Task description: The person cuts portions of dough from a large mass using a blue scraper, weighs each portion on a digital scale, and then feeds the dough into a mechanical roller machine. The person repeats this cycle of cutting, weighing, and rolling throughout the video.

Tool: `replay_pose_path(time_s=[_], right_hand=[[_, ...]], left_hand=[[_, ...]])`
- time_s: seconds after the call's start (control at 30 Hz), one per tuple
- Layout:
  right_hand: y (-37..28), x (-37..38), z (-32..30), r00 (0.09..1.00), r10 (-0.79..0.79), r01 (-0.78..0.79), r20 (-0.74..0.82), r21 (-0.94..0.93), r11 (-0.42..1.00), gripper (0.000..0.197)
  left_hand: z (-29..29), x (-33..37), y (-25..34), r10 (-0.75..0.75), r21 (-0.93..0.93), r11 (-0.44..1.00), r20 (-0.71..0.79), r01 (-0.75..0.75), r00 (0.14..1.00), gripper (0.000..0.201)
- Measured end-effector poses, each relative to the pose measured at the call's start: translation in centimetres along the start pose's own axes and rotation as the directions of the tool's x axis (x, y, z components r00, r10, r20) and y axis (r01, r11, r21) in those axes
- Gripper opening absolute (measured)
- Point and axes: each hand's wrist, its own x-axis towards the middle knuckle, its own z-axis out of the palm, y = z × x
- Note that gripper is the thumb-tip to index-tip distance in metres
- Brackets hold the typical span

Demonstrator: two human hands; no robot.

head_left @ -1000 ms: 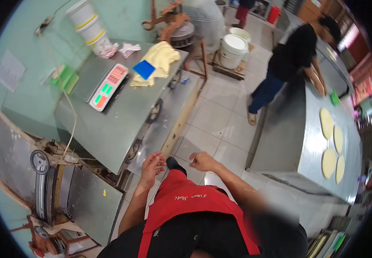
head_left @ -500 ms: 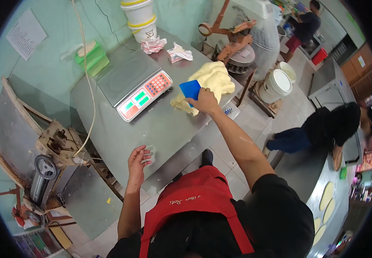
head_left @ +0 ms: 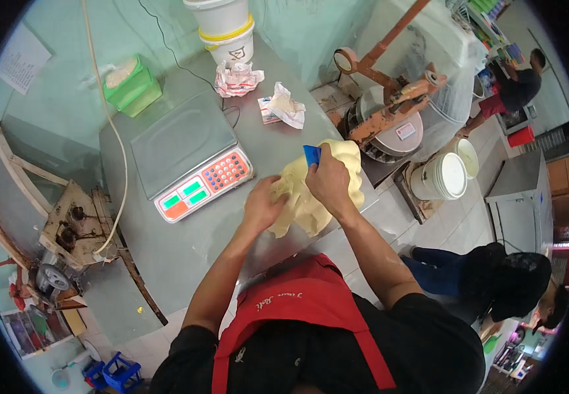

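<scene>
A pale yellow mass of dough [head_left: 347,161] lies in a lumpy heap near the right edge of the metal table. My right hand [head_left: 332,184] is closed around a blue dough scraper [head_left: 312,155], which stands steeply over the dough with its lower edge hidden. At the dough's left side rests my left hand [head_left: 263,205], holding nothing, its thumb and fingers apart and touching the dough. Left of that hand sits a digital scale [head_left: 202,184] with a bare grey platform and lit green displays.
Crumpled wrappers [head_left: 238,80] and an opened paper packet [head_left: 283,106] lie behind the dough. White buckets [head_left: 228,47] and a green container [head_left: 130,88] stand along the wall. A large mixer [head_left: 396,118] is at the far right, lidded buckets [head_left: 439,177] beside it. Two other people work on the right.
My left hand has moved from the table's front up to the dough's left side. The scraper has turned from lying flat to standing steeply, and my view has shifted.
</scene>
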Motion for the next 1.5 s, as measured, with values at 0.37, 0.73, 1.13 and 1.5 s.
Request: replay_pose_path(time_s=[0.37,0.73,1.13,1.5], right_hand=[[4.1,9.2,8.0,0.801,-0.304,0.354,0.515,0.001,0.935,0.032],[-2.7,-2.5,12.9,0.648,-0.724,0.656,0.238,0.309,0.688,0.034],[4.7,-8.5,6.3,0.920,-0.192,0.207,0.342,-0.007,0.978,0.035],[-6.3,-12.0,19.6,0.885,-0.085,-0.082,0.458,0.333,0.939,0.041]], left_hand=[[3.9,6.3,-0.7,-0.287,0.177,0.945,0.039,0.276,0.957,0.068],[-4.6,-11.0,1.7,-0.321,0.291,0.862,-0.319,0.414,0.892,0.058],[-1.2,-9.9,2.3,-0.031,0.412,0.908,0.252,-0.079,0.967,0.061],[-11.4,-16.9,-5.4,-0.444,-0.129,0.895,-0.145,0.428,0.884,0.077]])
